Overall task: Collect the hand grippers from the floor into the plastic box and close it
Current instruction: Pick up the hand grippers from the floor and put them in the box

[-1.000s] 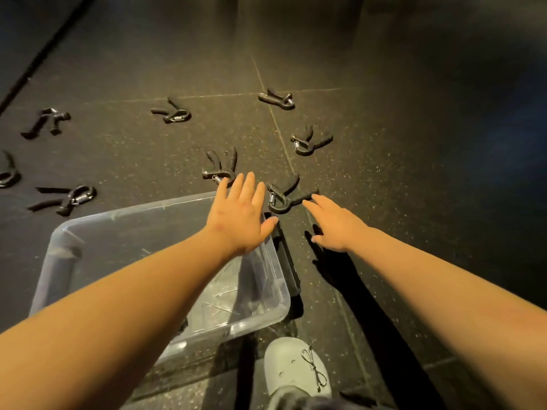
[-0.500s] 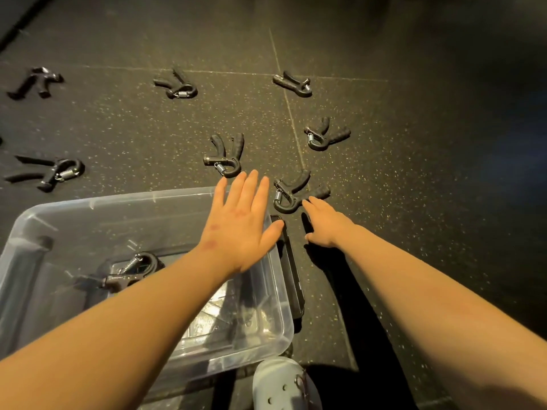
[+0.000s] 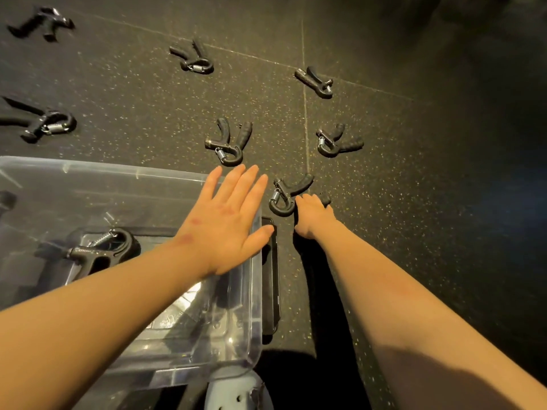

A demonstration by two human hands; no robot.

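— The left hand hovers flat and empty over the clear plastic box, one hand gripper already inside.

— And the right hand?

— Closing on the nearest hand gripper on the floor, fingers over one handle. Only a partial hold, I'd say; lifted by that one handle it could swing and drop.

— The others?

— Beyond it, two hand grippers and more farther out. Half a second ago that right hand was only touching the handle; now it covers it.
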